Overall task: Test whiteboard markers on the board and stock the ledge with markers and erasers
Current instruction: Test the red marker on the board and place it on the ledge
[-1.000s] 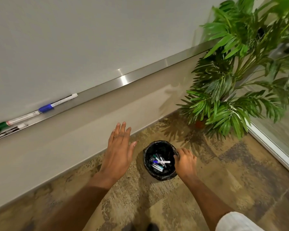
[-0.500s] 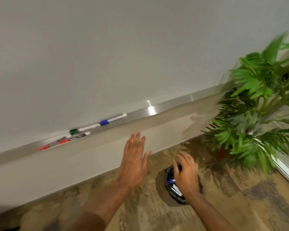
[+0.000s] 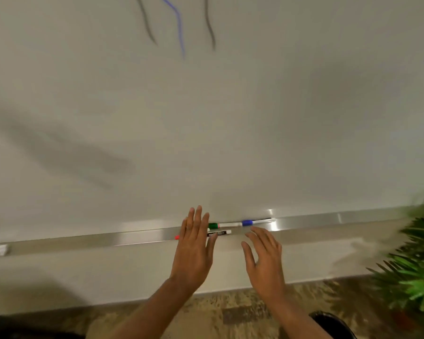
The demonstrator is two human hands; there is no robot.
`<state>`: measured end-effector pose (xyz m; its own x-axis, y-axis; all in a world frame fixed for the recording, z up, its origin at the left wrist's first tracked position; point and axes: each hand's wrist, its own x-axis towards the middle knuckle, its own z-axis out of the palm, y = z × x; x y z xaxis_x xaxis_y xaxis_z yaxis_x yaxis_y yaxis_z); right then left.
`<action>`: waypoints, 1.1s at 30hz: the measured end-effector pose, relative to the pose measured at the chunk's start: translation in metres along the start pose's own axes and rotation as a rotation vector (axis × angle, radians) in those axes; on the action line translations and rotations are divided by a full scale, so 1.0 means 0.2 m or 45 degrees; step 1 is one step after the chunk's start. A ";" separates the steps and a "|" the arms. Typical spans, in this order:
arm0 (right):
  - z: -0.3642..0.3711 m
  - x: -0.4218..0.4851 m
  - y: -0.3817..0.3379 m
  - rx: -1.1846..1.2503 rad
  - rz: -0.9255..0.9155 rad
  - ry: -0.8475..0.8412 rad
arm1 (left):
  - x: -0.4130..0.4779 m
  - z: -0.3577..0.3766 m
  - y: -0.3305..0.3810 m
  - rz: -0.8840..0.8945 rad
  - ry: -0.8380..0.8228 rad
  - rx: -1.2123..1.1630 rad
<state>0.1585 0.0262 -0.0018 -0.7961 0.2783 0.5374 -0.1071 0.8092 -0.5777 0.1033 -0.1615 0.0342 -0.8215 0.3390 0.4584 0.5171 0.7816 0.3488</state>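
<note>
blurred plant [image 3: 417, 270], red marker [image 3: 177, 237] mostly hidden

The long metal ledge [image 3: 328, 217] is silver. It bears a green-capped white marker [image 3: 227, 225] and a blue-capped white marker [image 3: 247, 222].

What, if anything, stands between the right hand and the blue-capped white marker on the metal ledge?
Nothing visible does. The open right hand hovers just short of the blue-capped white marker, with only bare silver metal ledge between them.
</note>
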 end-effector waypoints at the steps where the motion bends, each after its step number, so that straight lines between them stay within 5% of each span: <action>1: 0.04 0.03 -0.06 0.008 -0.030 -0.008 | 0.00 -0.05 -0.08 -0.013 0.009 0.017; 11: 0.52 0.29 -0.24 -0.039 -0.241 -0.325 | -0.02 -0.13 -0.61 -0.189 -0.001 0.131; 25: 1.10 0.49 -0.03 -0.295 -0.586 -1.041 | 0.09 0.04 -0.69 -0.498 0.048 0.178; 33: 1.22 0.50 0.02 -0.328 -0.655 -1.025 | 0.08 0.06 -0.71 -0.575 0.026 0.145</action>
<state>-0.0663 -0.0684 -0.1000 -0.8664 -0.4967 0.0522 -0.4970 0.8471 -0.1883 0.0129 -0.2606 -0.0178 -0.9530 -0.0576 0.2975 0.0785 0.9014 0.4258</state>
